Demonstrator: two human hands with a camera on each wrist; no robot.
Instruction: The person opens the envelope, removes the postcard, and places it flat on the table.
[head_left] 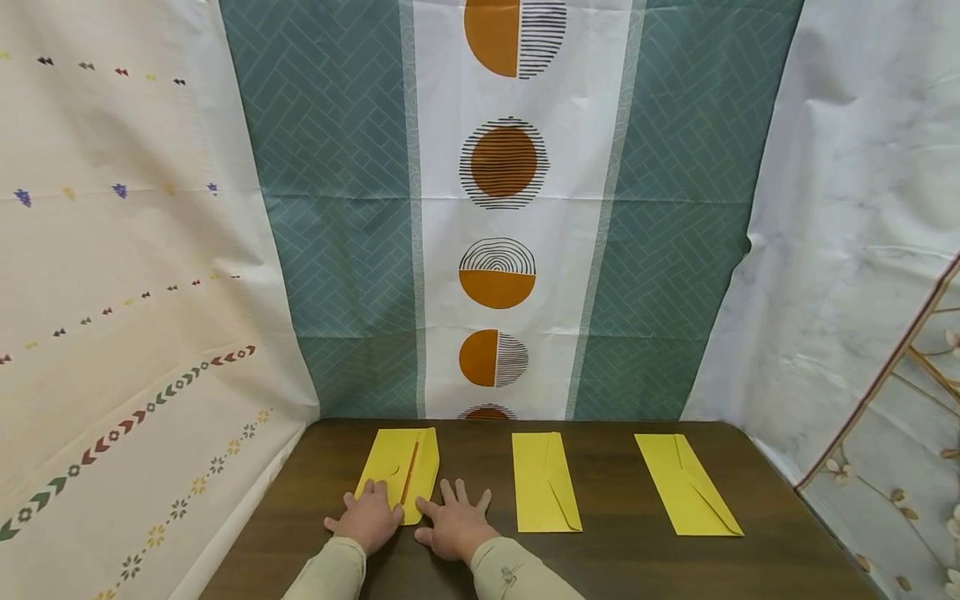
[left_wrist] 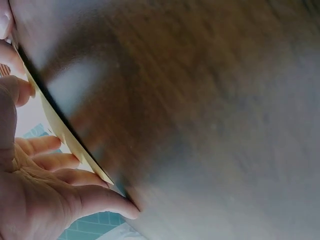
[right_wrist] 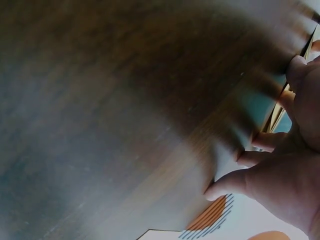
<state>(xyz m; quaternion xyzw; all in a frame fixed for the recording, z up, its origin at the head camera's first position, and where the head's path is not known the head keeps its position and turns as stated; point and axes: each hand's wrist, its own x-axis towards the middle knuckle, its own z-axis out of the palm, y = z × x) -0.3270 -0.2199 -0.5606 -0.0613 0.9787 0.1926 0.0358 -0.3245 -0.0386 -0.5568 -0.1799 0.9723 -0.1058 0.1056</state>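
A yellow envelope (head_left: 388,452) lies on the dark wooden table, a reddish-orange strip running lengthwise down it. My left hand (head_left: 367,518) rests over its near left part with fingers spread. Beside the near right edge, my right hand (head_left: 456,529) has its fingers splayed, the index fingertip at the envelope's corner and the others on the table. In the left wrist view, the envelope (left_wrist: 67,132) appears as a thin edge under the fingers of the left hand (left_wrist: 42,192). The right wrist view shows the right hand (right_wrist: 280,175) with fingertips down on the tabletop.
Two more yellow envelopes, a middle one (head_left: 538,492) and a right one (head_left: 678,479), lie in a row to the right on the table (head_left: 622,567). Patterned cloth (head_left: 337,250) hangs behind the table, with pale cloths at both sides.
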